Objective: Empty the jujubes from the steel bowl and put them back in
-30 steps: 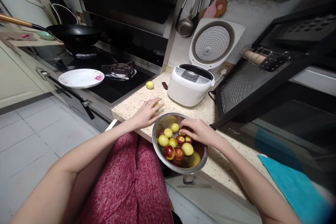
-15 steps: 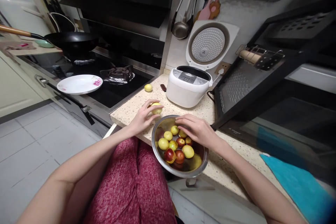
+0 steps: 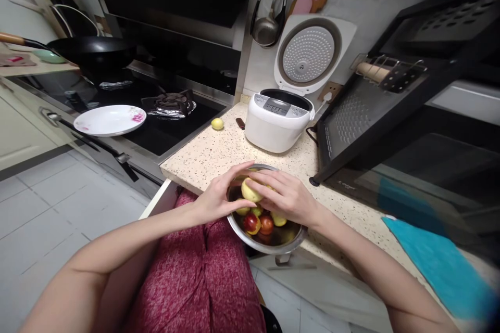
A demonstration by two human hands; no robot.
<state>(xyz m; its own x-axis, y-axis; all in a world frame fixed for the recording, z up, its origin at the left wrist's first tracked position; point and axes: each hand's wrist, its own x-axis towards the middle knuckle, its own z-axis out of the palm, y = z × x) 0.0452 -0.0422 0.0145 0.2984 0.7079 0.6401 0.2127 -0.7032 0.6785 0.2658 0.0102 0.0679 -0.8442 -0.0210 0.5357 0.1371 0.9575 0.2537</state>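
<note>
A steel bowl (image 3: 291, 240) of several small yellow and red fruits sits at the counter's near edge. Over the bowl, my left hand (image 3: 219, 195) and my right hand (image 3: 284, 195) meet around one yellow fruit (image 3: 250, 190). The left fingers curl round its left side and the right fingertips pinch its right side. Red and yellow fruits (image 3: 266, 223) show in the bowl below my hands. Another yellow fruit (image 3: 217, 124) lies alone on the speckled counter (image 3: 211, 153) farther back.
A white rice cooker (image 3: 278, 125) stands with its lid up behind the bowl. A black rack (image 3: 363, 130) leans at the right, above a blue cloth (image 3: 437, 265). On the stove at left are a white plate (image 3: 109, 119) and a black wok (image 3: 94, 52).
My left hand picked a yellow fruit off the counter and carried it right, over the bowl. My right hand rose from the fruits in the bowl to meet it.
</note>
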